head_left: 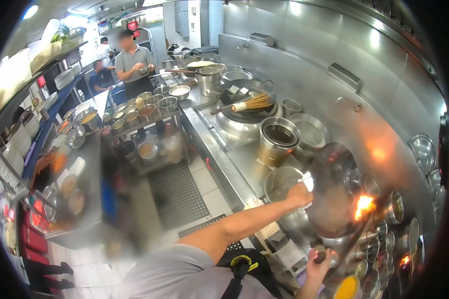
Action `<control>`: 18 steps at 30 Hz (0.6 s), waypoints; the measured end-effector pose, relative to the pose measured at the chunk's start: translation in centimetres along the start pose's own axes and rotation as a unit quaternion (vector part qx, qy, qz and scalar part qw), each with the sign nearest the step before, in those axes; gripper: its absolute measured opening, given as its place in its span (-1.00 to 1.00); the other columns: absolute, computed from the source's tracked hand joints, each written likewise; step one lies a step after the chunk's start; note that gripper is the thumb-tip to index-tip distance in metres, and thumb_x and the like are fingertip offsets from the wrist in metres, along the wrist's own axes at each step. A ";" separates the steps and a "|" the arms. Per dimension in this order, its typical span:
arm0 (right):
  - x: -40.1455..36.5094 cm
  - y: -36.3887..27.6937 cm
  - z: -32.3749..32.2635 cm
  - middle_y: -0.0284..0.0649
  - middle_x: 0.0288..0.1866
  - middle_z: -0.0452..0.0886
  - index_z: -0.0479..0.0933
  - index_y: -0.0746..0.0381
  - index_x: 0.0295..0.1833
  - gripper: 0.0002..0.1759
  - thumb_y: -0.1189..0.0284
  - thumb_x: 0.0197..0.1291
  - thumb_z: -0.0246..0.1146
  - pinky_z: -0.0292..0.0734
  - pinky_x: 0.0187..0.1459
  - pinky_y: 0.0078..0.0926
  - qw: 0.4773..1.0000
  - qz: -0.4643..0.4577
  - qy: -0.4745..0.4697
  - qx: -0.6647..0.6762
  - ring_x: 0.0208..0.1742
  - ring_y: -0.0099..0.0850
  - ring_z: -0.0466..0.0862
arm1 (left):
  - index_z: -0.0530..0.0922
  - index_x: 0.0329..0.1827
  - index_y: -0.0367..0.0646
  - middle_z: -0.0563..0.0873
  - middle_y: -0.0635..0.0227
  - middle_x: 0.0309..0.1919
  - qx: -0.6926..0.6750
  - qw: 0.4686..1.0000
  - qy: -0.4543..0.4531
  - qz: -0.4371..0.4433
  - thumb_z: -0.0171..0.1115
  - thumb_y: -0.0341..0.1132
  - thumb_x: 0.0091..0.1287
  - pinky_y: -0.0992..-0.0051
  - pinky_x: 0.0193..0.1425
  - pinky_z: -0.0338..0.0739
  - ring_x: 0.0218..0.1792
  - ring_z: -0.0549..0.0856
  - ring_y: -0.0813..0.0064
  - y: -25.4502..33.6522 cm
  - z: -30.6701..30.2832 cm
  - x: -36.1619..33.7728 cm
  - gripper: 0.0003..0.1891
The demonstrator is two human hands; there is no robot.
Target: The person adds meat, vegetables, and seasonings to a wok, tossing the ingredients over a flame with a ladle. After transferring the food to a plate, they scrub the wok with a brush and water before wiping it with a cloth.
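My left hand (299, 195) is closed on the near rim of a big dark wok (334, 219), with a white cloth (308, 182) in its grip. The wok is tilted up over the burner, and an orange flame (364, 205) flares at its right side. Lower down, my right hand (318, 264) is closed around the handle of a long utensil, whose round dark handle end (320, 253) shows. A thin dark shaft runs from near this hand toward the flame. The utensil's head is not clear, and haze blurs the wok's contents.
Behind the wok stand a tall metal pot (279, 142) and another wok with a bamboo brush (257, 103). Several seasoning containers (371, 249) crowd the right. Yellow liquid fills a bowl (346, 288) at the bottom. A co-worker (134, 62) stands beyond the ingredient counter (147, 113).
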State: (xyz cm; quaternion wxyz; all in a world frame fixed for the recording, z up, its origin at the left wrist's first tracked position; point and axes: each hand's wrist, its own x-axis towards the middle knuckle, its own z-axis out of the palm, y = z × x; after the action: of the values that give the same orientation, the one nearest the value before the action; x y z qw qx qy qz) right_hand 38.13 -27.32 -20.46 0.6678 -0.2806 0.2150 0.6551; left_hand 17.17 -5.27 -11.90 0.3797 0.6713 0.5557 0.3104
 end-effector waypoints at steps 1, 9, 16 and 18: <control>0.6 -0.4 0.3 0.08 -0.21 0.57 0.47 0.31 -0.02 -0.51 0.12 0.20 0.37 0.72 -0.43 -0.54 1.000 -0.010 -0.012 -0.006 -0.36 -0.28 0.69 | 0.65 -0.38 -0.45 0.70 -0.20 -0.30 0.010 1.000 0.006 0.013 0.21 -0.19 0.08 0.13 -0.07 0.61 -0.17 0.73 -0.10 0.1 0.0 0.0 -0.63; 2.8 -3.4 0.5 0.06 -0.22 0.54 0.37 0.43 0.01 -0.34 0.07 0.15 0.39 0.72 -0.44 -0.56 1.000 0.005 -0.002 0.007 -0.37 -0.32 0.68 | 0.55 -0.30 -0.58 0.67 -0.31 -0.30 0.027 0.997 0.010 0.075 0.19 -0.17 0.11 0.08 -0.07 0.61 -0.19 0.70 -0.21 0.1 0.2 -0.1 -0.54; 3.2 -4.6 0.6 0.01 -0.16 0.49 0.36 0.46 -0.01 -0.29 0.03 0.10 0.43 0.71 -0.45 -0.61 0.999 0.015 0.022 -0.030 -0.37 -0.37 0.66 | 0.45 -0.16 -0.61 0.66 -0.29 -0.33 0.044 0.993 0.003 0.108 0.22 -0.25 0.11 0.06 -0.07 0.60 -0.21 0.70 -0.20 2.4 0.6 -0.8 -0.54; 3.4 -4.6 0.6 0.02 -0.14 0.48 0.36 0.45 -0.01 -0.29 0.03 0.10 0.42 0.71 -0.45 -0.62 0.999 0.023 0.019 -0.036 -0.36 -0.37 0.65 | 0.42 -0.13 -0.60 0.67 -0.26 -0.35 0.052 0.991 0.003 0.127 0.24 -0.29 0.10 0.07 -0.10 0.60 -0.24 0.71 -0.17 3.0 0.6 -1.3 -0.55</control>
State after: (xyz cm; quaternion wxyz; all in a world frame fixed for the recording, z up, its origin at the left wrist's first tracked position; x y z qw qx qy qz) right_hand 42.85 -24.31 -21.76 0.6378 -0.3119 0.2109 0.6719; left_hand 18.96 -6.88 -9.65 0.3001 0.7544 0.4825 0.3287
